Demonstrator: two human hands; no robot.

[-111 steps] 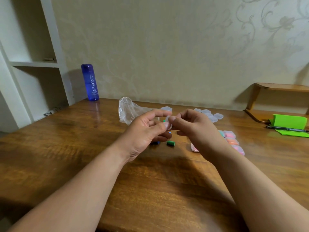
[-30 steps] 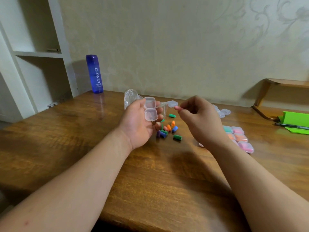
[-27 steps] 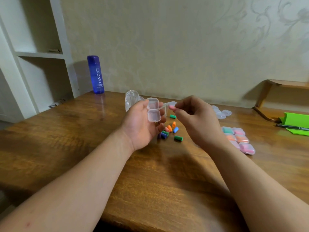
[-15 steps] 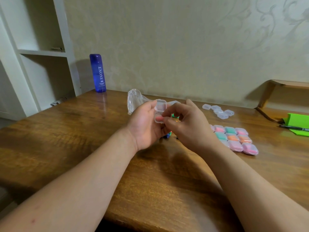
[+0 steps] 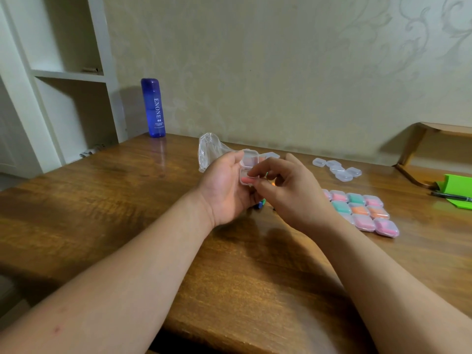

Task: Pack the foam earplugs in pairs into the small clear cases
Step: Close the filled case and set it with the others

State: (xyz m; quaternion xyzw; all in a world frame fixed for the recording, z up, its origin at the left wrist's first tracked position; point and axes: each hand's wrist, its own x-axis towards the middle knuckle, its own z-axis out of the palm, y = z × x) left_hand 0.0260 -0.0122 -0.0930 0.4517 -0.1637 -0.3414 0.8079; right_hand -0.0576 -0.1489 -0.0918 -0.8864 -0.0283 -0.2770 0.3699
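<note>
1. the pink earplug (image 5: 245, 179) lies in the lower half of the open clear case (image 5: 249, 160). its long axis runs roughly left to right, and your fingers hide whether a second plug is beside it.
2. your left hand (image 5: 224, 190) grips the case above the worktop (image 5: 127, 200), palm up, with the lid tipped away from you.
3. your right hand (image 5: 288, 192) sits just right of the case, nearer the plug, its thumb and forefinger narrowed to a pinch on the plug's right end.
4. loose earplugs (image 5: 260, 204) lie under both hands, with filled cases (image 5: 362, 210) to the right.
</note>
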